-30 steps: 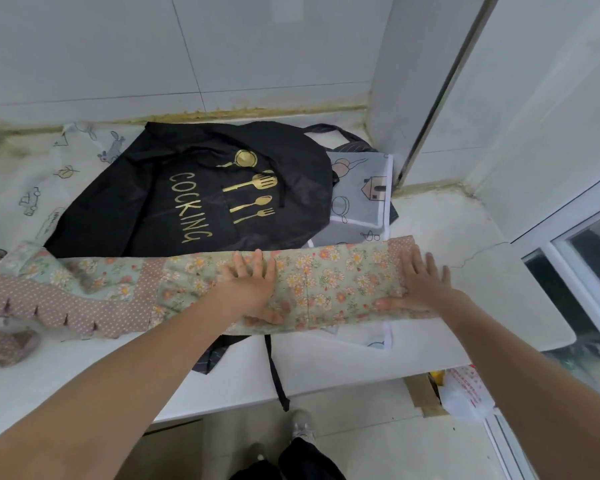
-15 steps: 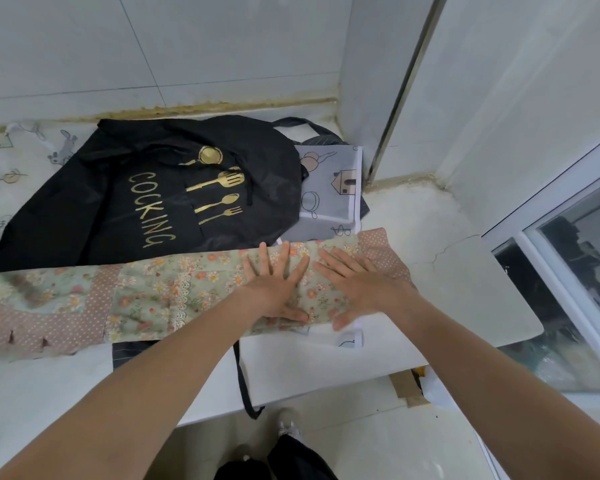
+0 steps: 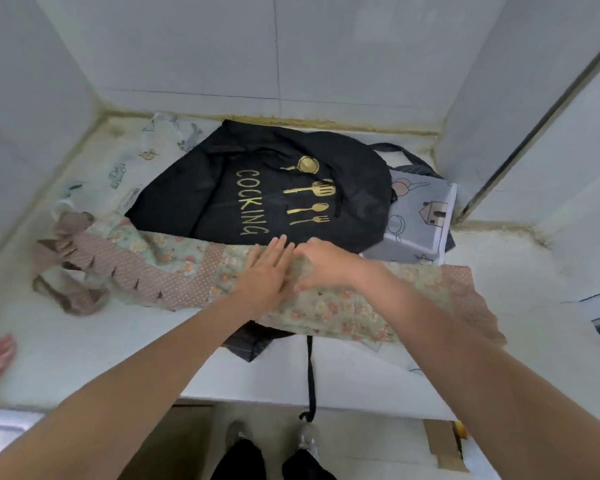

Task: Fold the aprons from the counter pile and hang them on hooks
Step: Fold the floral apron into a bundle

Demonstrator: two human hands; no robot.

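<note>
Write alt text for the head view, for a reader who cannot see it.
Both hands, left hand and right hand, press flat, side by side, on a floral apron folded into a long strip across a white counter. Behind it lie a black apron printed COOKING and a grey printed apron.

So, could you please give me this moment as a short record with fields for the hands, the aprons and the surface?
left hand: flat, fingers straight, pressing on the floral apron
right hand: on the same apron, beside the left; fingers look partly bent, grip unclear
floral apron: long folded strip across the counter front
black apron: spread behind it, gold "COOKING" print
grey printed apron: folded, at the right, partly under the black one
hung: none visible
</note>
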